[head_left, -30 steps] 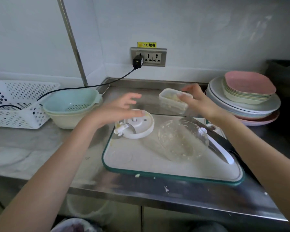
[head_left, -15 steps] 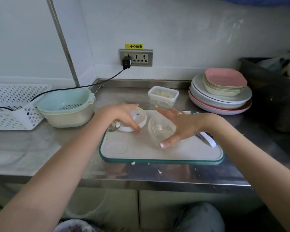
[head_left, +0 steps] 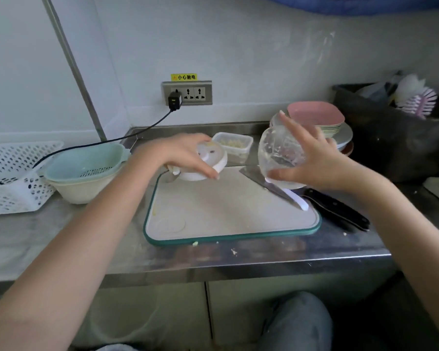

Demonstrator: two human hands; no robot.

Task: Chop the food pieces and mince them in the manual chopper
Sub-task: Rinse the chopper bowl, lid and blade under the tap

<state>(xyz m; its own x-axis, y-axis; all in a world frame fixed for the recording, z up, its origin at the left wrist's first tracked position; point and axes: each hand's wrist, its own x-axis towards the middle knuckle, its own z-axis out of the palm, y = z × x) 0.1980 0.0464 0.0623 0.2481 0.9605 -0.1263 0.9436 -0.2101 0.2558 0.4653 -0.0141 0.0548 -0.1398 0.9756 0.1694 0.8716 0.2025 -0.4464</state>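
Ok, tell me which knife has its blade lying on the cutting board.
The white-handled knife: its blade lies on the cutting board. The black-handled knife lies off the board, on the steel counter.

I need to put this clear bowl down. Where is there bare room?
The middle and near part of the cutting board is bare, bordered by the white lid under the left hand and the knife on the right. The back edge is crowded: food container, plates. The right hand holds the clear bowl.

The cutting board (head_left: 228, 214) lies below both hands, a knife (head_left: 271, 187) on it under the right hand (head_left: 312, 158). A food tub (head_left: 235, 145) sits between the hands, plates (head_left: 340, 134) behind the right, a colander (head_left: 86, 163) beside the left hand (head_left: 180, 155).
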